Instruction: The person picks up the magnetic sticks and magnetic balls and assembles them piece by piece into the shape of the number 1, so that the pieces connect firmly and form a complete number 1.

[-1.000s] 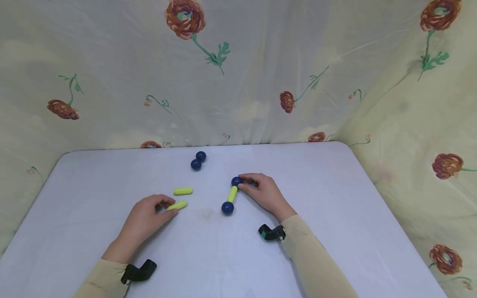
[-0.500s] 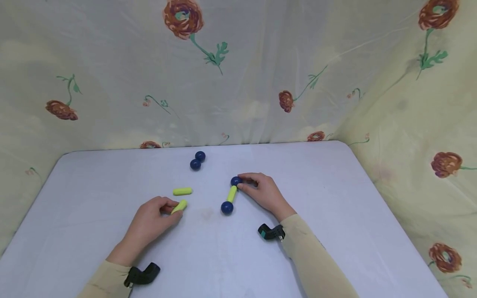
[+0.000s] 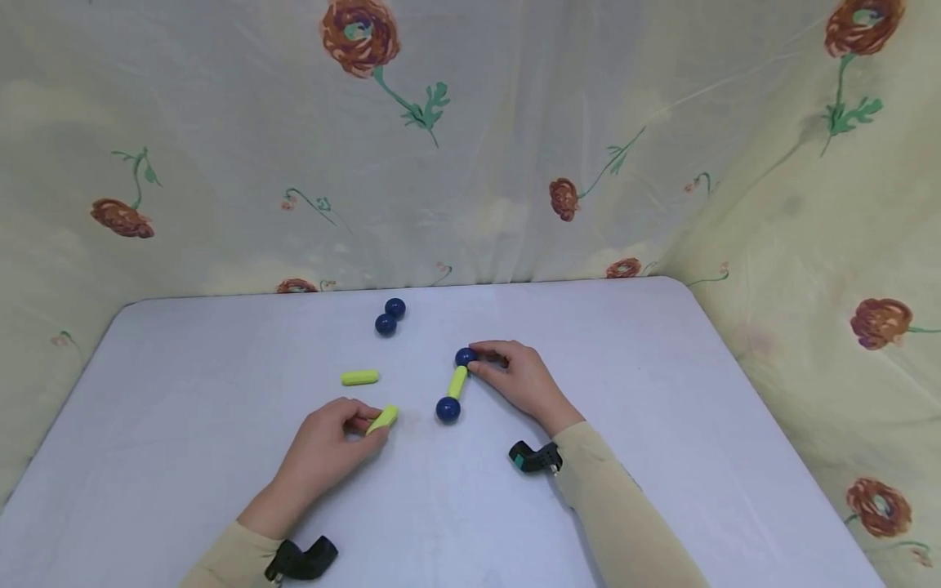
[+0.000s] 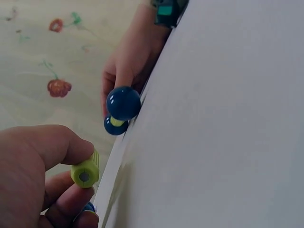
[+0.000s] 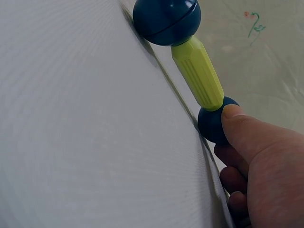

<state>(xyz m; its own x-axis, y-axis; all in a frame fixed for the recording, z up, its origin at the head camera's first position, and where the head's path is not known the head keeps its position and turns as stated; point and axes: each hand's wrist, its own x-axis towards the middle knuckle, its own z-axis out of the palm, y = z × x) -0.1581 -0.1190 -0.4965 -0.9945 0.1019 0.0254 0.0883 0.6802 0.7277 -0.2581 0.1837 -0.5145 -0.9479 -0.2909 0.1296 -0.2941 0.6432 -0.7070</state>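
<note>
My left hand (image 3: 334, 445) pinches a yellow-green magnetic rod (image 3: 383, 419) between thumb and fingers; in the left wrist view the rod's end shows a round grey inset (image 4: 84, 176). To its right, a second yellow-green rod (image 5: 198, 73) joins two dark blue balls. My right hand (image 3: 524, 384) pinches the far ball (image 5: 213, 124) of that piece with thumb and fingertips. The near ball (image 3: 448, 410) lies toward my left hand, with a gap between it and the held rod. A loose third rod (image 3: 359, 377) lies on the table beyond my left hand.
Two more dark blue balls (image 3: 390, 317) sit side by side near the back edge of the white table (image 3: 625, 351). A flowered cloth (image 3: 485, 163) hangs behind and along the right side. Black wrist cameras (image 3: 301, 560) are strapped on both sleeves.
My left hand has picked the rod up, turned it to a steeper slant and carried it right, toward the joined piece. My right hand has stayed on the far ball.
</note>
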